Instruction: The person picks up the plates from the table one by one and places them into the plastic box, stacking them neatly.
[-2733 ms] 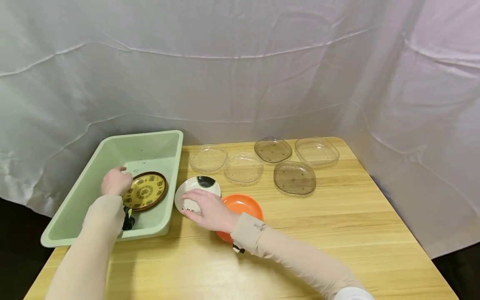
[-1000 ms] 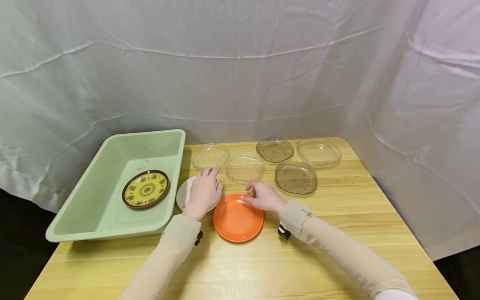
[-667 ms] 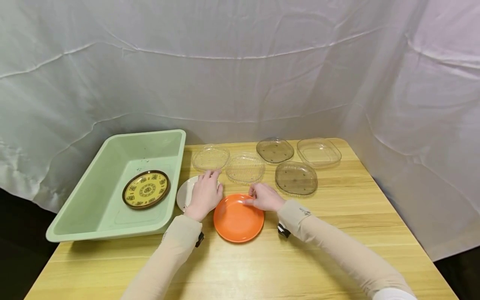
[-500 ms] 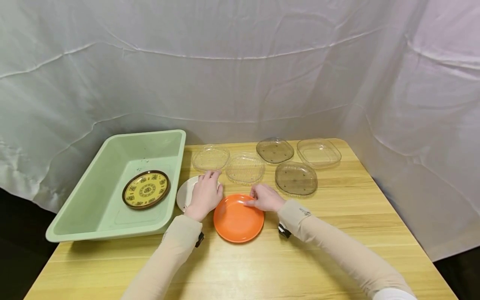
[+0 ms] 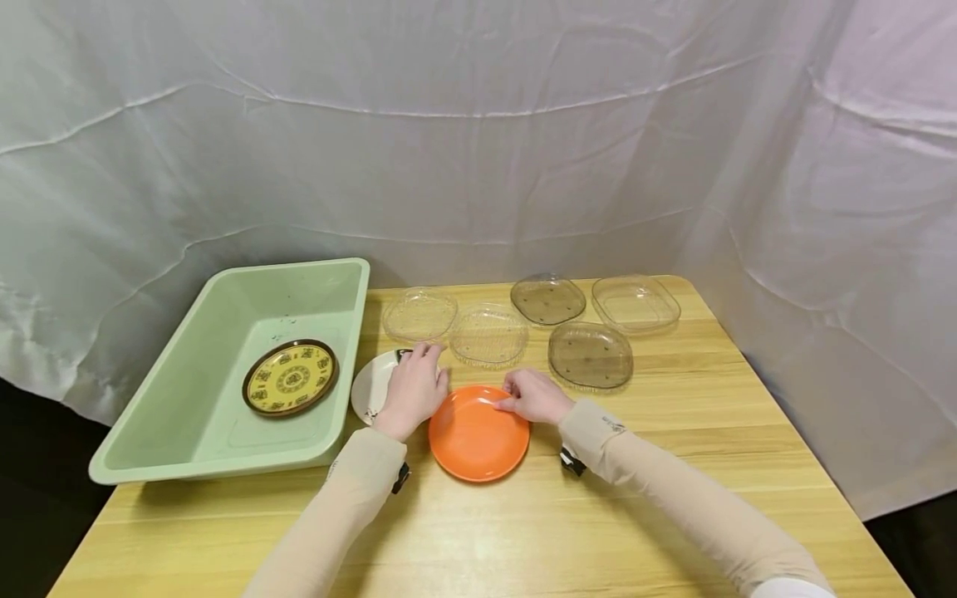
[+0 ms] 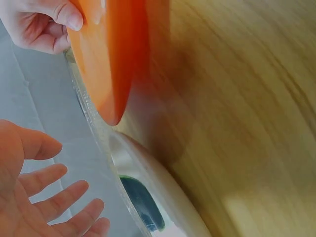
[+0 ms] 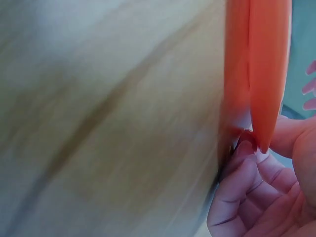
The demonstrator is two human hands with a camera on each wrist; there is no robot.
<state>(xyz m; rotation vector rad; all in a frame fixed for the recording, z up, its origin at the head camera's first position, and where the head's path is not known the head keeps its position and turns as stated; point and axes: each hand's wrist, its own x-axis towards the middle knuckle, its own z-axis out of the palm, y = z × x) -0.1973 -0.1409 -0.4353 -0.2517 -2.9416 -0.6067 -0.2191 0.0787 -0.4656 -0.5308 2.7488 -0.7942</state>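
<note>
My right hand [image 5: 537, 396] pinches the far right rim of an orange plate [image 5: 478, 440], thumb on top and curled fingers beneath. In the right wrist view the orange plate [image 7: 269, 64] is seen edge-on, close to the tabletop. My left hand [image 5: 411, 390] hovers over the right part of a white plate [image 5: 368, 389] with a dark green patch, hiding much of it. Its fingers are loosely spread and hold nothing; in the left wrist view the left hand [image 6: 47, 192] is apart from both the orange plate and the white plate [image 6: 168, 197].
A pale green tub [image 5: 160, 407] stands at the left with a yellow, brown-rimmed plate [image 5: 292, 378] inside. Along the back lie clear dishes, one [image 5: 420, 314] nearest the tub and another [image 5: 635, 303] at the far right, plus two smoky brown dishes [image 5: 548, 299], on the wooden table [image 5: 710, 415].
My left hand has come out of the tub to above the white plate. The right hand went from the white plate to the orange plate's rim; the orange plate has just shifted slightly right.
</note>
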